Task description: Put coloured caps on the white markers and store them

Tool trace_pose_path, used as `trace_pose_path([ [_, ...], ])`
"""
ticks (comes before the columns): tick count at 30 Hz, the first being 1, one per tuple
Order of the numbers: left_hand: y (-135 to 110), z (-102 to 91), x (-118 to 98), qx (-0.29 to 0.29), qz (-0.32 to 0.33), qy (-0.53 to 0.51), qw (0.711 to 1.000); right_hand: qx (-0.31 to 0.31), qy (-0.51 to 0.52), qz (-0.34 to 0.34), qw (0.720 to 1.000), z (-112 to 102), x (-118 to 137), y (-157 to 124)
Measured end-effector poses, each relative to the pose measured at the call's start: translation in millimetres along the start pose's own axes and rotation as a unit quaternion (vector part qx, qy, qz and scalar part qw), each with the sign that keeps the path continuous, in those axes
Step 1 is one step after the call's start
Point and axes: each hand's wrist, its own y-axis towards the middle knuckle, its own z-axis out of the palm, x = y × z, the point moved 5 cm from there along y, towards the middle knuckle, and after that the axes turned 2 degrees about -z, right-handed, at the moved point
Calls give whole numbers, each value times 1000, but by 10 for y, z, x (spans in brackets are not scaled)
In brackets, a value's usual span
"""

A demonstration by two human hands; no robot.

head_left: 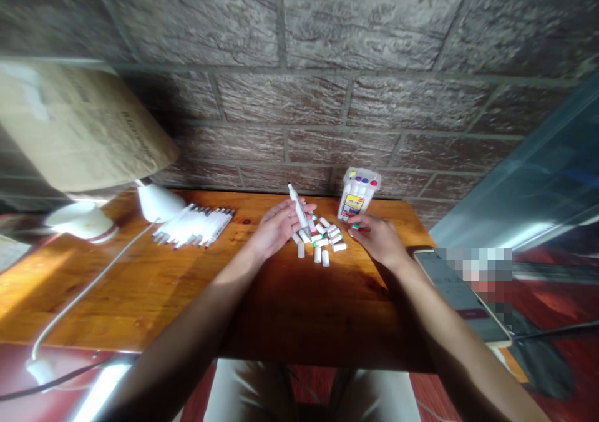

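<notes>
A white marker without its cap (299,211) rests slantwise in my left hand (277,225), its dark tip pointing up and away from me. My right hand (378,238) pinches a small marker cap with a green end (356,226) between thumb and fingers, off to the right. Between the hands lies a loose heap of white marker caps (334,233) with coloured ends. Just behind my right hand stands a clear plastic marker case (354,197) with several capped markers upright in it. A row of uncapped white markers (194,225) lies to the left.
A lamp (159,203) with a brown shade stands at the back left, its white cable (93,284) running over the wooden table (290,316). Beside it is a white cup-like object (84,221). A tablet (461,297) lies at the right edge. A brick wall (309,97) rises behind.
</notes>
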Motion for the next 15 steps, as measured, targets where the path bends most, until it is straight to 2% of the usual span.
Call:
trace_pose_path([
  [4,-51,85,-25,28,22,30,999,19,-1,24,1000,103,-50,-3],
  [10,-131,204,-36,56,37,49,997,34,11,19,999,157,-12,-18],
  [15,-139,218,-45,61,47,60,995,-1,3,-9,1000,88,45,-27],
])
